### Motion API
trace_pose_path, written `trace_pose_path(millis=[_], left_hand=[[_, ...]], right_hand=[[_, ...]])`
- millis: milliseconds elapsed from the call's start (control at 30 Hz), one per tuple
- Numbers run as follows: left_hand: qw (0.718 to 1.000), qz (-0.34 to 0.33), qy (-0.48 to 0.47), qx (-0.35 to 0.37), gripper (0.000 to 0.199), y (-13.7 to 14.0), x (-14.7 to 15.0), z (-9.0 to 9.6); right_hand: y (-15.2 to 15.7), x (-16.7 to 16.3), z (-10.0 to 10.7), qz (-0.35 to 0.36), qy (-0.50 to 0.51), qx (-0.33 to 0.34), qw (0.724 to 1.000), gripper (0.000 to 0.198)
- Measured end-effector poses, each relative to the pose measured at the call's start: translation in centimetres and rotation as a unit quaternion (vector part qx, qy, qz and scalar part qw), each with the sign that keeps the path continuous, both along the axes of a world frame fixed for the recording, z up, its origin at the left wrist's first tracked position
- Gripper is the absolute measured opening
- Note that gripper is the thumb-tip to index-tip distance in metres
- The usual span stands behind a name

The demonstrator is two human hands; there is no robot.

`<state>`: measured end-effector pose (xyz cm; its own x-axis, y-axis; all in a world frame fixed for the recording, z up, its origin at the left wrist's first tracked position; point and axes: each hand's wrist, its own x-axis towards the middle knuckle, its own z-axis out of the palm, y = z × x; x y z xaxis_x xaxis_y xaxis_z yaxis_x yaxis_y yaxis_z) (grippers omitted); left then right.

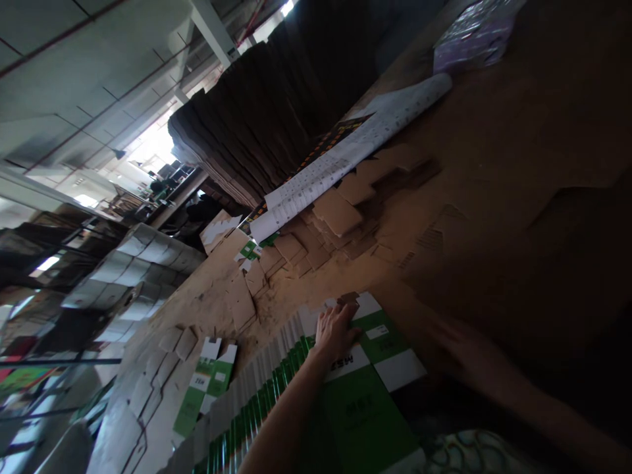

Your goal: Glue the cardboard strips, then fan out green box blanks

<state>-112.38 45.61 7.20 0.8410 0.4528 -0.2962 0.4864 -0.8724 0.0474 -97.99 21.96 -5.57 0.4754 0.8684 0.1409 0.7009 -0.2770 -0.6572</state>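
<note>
My left hand (336, 332) is at the upper edge of a flat green and white printed carton (368, 408), its fingers bent over the flaps and its thumb lying toward the printed face. Beside that carton, a row of similar flat cartons (257, 388) stands packed edge to edge, leaning together. My right hand (461, 349) is to the right of the cartons, low over the brown surface. It is smeared by motion and in shadow, so its fingers cannot be made out. No object shows clearly in it.
Loose green and white cartons (206, 382) lie at the left of the table (291, 293). Brown cardboard pieces (336, 214) and a long white printed sheet (345, 158) lie farther back. A tall cardboard stack (276, 99) rises behind. A plastic-wrapped purple pack (474, 39) is at the far right.
</note>
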Motion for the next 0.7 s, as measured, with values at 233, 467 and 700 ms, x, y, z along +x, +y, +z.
trace_pose_path(millis=[233, 467, 700], left_hand=[[0.999, 0.031, -0.005, -0.017, 0.021, 0.1, 0.7, -0.3], [0.984, 0.119, -0.099, -0.092, 0.039, 0.9, 1.3, -0.3], [0.963, 0.157, -0.210, 0.057, 0.059, -0.5, 2.0, 1.0]], right_hand=[[-2.1, 4.2, 0.9, -0.155, -0.098, -0.027, 0.983, 0.058], [1.1, 2.5, 8.9, -0.106, 0.222, 0.108, 0.963, 0.055], [3.8, -4.7, 9.2, -0.032, 0.438, 0.092, 0.894, 0.058]])
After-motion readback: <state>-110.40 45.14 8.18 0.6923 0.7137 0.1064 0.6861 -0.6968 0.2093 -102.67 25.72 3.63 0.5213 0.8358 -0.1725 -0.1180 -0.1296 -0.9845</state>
